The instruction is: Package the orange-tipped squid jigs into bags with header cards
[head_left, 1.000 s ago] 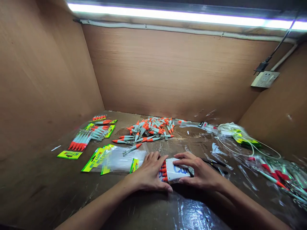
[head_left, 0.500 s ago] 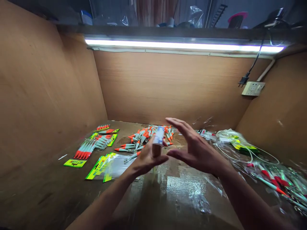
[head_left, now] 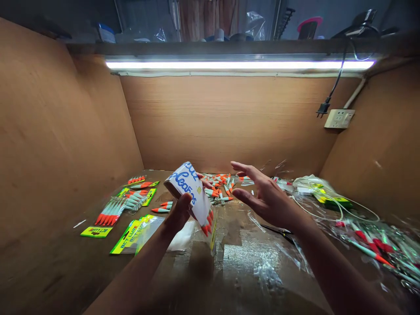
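My left hand (head_left: 180, 215) is closed around a white block or box (head_left: 190, 186) with blue cursive lettering, its thumb across the near face. From the block's lower end sticks out a clear packet of orange-tipped lures (head_left: 206, 225); whether the hand grips this packet directly is hidden. My right hand (head_left: 264, 199) hovers to the right, fingers apart and nothing in it. Behind the hands lies a loose pile of orange and pale lures (head_left: 223, 181). Clear header bags (head_left: 131, 234) with yellow-green tops rest by my left forearm.
Filled lure packets (head_left: 111, 210) lie at the left. On the right are a white plastic bag (head_left: 308, 186) with a white cord, and bagged red-and-white lures (head_left: 377, 247). Dark-handled pliers or scissors (head_left: 278, 231) lie beneath my right forearm. A black plug (head_left: 324, 107) hangs by the socket (head_left: 339, 119).
My left hand has turned the block and moved it left, so its lettered face and the lure packet show. My right hand stays open in nearly the same place. The view has shifted slightly.
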Demonstrator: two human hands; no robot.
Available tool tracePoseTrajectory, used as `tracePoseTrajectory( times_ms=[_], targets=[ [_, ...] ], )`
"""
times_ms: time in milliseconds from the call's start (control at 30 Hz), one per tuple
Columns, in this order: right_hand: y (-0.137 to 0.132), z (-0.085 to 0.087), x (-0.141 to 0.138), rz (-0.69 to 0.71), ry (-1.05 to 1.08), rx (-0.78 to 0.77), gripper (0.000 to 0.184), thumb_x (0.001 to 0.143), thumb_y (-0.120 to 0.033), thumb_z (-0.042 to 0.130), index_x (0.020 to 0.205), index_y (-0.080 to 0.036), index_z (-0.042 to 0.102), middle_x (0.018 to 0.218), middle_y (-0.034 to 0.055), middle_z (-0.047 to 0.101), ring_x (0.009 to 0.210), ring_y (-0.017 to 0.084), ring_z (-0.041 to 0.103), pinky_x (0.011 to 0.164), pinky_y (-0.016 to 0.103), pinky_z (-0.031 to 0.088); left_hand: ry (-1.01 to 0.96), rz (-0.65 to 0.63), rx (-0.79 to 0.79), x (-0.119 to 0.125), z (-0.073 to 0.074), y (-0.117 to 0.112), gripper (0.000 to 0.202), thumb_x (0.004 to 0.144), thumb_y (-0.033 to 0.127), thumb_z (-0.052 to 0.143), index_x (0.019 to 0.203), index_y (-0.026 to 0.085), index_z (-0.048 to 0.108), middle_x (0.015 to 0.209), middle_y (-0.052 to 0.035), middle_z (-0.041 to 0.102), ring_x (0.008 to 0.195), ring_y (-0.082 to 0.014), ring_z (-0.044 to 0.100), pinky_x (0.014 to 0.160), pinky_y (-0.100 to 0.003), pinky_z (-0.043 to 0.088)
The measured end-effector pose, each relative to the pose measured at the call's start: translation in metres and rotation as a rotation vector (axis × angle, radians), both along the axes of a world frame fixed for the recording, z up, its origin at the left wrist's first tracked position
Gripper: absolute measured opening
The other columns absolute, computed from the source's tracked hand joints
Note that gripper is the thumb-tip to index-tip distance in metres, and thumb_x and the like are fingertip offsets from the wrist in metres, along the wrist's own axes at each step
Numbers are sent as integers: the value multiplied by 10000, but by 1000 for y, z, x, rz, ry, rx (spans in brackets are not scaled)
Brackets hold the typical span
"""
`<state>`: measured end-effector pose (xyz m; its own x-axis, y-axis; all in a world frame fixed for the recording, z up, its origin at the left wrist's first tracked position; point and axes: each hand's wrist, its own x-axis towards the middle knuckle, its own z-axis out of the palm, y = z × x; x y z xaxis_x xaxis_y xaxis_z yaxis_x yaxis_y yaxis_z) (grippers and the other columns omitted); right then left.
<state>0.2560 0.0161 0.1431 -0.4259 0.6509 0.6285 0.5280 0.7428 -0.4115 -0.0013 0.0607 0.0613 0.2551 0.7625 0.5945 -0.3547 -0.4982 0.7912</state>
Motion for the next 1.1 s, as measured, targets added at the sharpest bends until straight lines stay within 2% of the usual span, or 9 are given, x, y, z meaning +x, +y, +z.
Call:
tracePoseTrajectory(
  times_ms=[100, 200, 300, 367, 467, 567, 767, 900, 1100],
  targets=[
    [3, -8, -9, 66, 60, -64, 562, 962, -412, 601, 1479, -281, 421, 1447, 106, 536, 1309, 287, 520, 1092, 509, 441, -49, -255, -190, 6, -14, -7, 680, 807, 630, 668, 1294, 164, 574, 1175, -137, 677, 1217, -349, 564, 1055, -459, 408],
    [11, -25, -23, 188, 165, -214, 610, 955, -403, 611, 1507, -291, 377, 1458, 109, 522, 1324, 277, 509, 1086, 490, 457, -105, -490, -384, 14, -33, -17, 667, 838, 633, 635, 1307, 160, 603, 1181, -139, 695, 1180, -347, 604, 1019, -439, 436],
    [21, -43, -37, 319, 294, -425, 679, 921, -409, 659, 1519, -294, 359, 1384, 112, 582, 1242, 269, 579, 1021, 456, 514, -113, -639, -454, 19, -46, -21, 645, 811, 624, 676, 1247, 149, 658, 1149, -140, 720, 1112, -339, 648, 970, -411, 469],
    [28, -52, -42, 382, 361, -545, 605, 888, -393, 701, 1439, -279, 481, 1239, 91, 667, 1095, 251, 657, 938, 425, 556, -94, -708, -466, 21, -51, -21, 693, 767, 644, 717, 1244, 144, 666, 1182, -149, 710, 1127, -340, 644, 988, -414, 461],
    [37, -57, -42, 402, 430, -592, 405, 841, -350, 752, 1216, -230, 657, 1090, 63, 710, 969, 220, 680, 867, 375, 561, -52, -721, -475, 22, -56, -20, 895, 687, 752, 717, 1310, 117, 622, 1310, -199, 633, 1261, -386, 554, 1095, -475, 377],
    [41, -56, -38, 422, 423, -628, 348, 813, -322, 780, 1121, -197, 680, 1016, 52, 708, 885, 189, 673, 778, 316, 551, 10, -683, -468, 20, -60, -19, 962, 676, 794, 688, 1336, 99, 601, 1380, -229, 571, 1344, -409, 469, 1153, -494, 305],
    [35, -50, -35, 405, 383, -658, 316, 828, -322, 764, 1103, -198, 668, 984, 43, 700, 829, 172, 655, 709, 285, 535, 43, -771, -394, 18, -64, -14, 934, 705, 732, 719, 1372, 95, 571, 1365, -193, 586, 1345, -404, 465, 1156, -485, 292],
    [36, -49, -35, 408, 380, -643, 315, 839, -345, 754, 1105, -205, 661, 929, 25, 691, 752, 152, 641, 668, 277, 531, 38, -758, -393, 20, -61, -14, 1014, 678, 799, 685, 1392, 91, 553, 1388, -189, 571, 1368, -410, 433, 1161, -487, 275],
    [33, -45, -32, 409, 302, -594, 356, 907, -402, 667, 1210, -222, 618, 1094, 70, 681, 894, 199, 664, 751, 335, 556, -80, -712, -507, 24, -58, -16, 1060, 650, 869, 613, 1343, 68, 593, 1356, -236, 589, 1262, -383, 544, 1092, -450, 365]
  ],
)
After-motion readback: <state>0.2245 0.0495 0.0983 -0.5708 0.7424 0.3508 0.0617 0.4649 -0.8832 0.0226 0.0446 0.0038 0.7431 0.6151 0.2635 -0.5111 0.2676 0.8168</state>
